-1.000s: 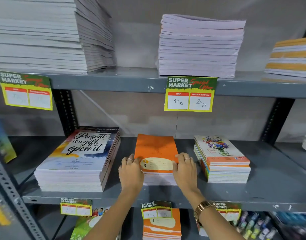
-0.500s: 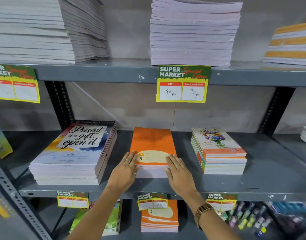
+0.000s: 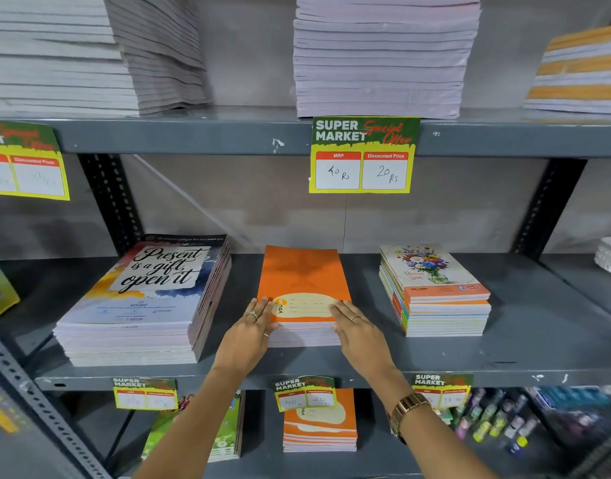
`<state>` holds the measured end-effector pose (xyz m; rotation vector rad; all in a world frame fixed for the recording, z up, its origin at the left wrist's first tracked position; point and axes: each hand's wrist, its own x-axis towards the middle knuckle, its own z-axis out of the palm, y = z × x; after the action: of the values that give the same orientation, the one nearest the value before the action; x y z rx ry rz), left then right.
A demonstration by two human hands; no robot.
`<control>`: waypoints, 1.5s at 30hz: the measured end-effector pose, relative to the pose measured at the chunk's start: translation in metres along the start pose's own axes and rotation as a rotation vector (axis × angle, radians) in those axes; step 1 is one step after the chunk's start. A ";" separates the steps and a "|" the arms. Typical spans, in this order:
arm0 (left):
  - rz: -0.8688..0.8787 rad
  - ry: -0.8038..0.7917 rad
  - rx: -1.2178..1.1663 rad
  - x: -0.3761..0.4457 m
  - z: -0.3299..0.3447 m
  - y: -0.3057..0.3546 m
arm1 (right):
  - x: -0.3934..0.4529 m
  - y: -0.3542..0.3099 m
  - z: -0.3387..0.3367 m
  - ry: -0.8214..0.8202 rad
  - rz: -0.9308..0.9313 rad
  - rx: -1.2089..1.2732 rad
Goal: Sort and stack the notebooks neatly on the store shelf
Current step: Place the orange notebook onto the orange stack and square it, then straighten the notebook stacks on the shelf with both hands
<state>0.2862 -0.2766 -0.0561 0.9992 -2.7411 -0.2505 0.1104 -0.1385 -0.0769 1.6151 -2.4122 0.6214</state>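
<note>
Centre of frame, middle shelf (image 3: 504,354): small stack of orange notebooks (image 3: 302,281), top cover orange with a cream label patch and "YOU" printed sideways at its near left corner. Stack sits flat, near edge facing the camera, set back a little from the shelf lip.

Left hand (image 3: 247,335) lies flat at the stack's near left corner, fingers extended and close together, tips on the top cover, palm against the side of the stack. Rings on two fingers. No grasp, just pressing.

Right hand (image 3: 357,328) mirrors it at the near right corner: fingers straight, tips resting on the label patch edge, palm along the stack's right side. One ring, gold watch (image 3: 406,411) on the wrist. Also not gripping anything.

Left of centre, same shelf: taller stack of large notebooks (image 3: 138,299), top cover reads "Present is a gift, open it". Apart from the orange stack.

Right of centre: floral-cover notebook stack (image 3: 432,288), mixed coloured spines, also apart from the orange one.

Upper frame, top shelf: tall pale stack (image 3: 380,57) above a "SUPER MARKET Special Offer" price tag (image 3: 363,155) marked MRP 40 Rs, discounted 20 Rs. Bigger grey-white stack (image 3: 72,53) upper left, orange-striped stack (image 3: 580,70) upper right.

Bottom of frame, lower shelf: second orange stack (image 3: 319,426) behind a smaller price tag (image 3: 304,394); green-cover books (image 3: 224,437) to its left; blurred small bottles (image 3: 487,426) lower right.
</note>
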 end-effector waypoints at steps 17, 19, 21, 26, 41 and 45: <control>0.034 0.150 0.072 -0.008 0.002 0.014 | -0.001 0.007 -0.013 -0.008 -0.040 -0.069; 0.049 0.181 0.091 -0.008 0.003 0.025 | -0.006 0.017 -0.020 0.065 0.015 -0.087; 0.086 0.192 0.103 -0.005 0.002 0.042 | -0.010 0.028 -0.029 0.125 0.053 -0.116; 0.155 0.206 0.094 0.012 0.006 0.086 | -0.015 0.060 -0.061 0.208 0.134 -0.158; 0.253 0.167 0.038 0.064 0.044 0.224 | -0.039 0.187 -0.105 0.112 0.372 -0.221; 0.179 0.125 0.052 0.068 0.055 0.239 | -0.038 0.198 -0.104 0.070 0.327 -0.252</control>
<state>0.0747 -0.1353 -0.0443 0.7473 -2.7124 -0.0840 -0.0646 0.0035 -0.0456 1.0963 -2.5991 0.3906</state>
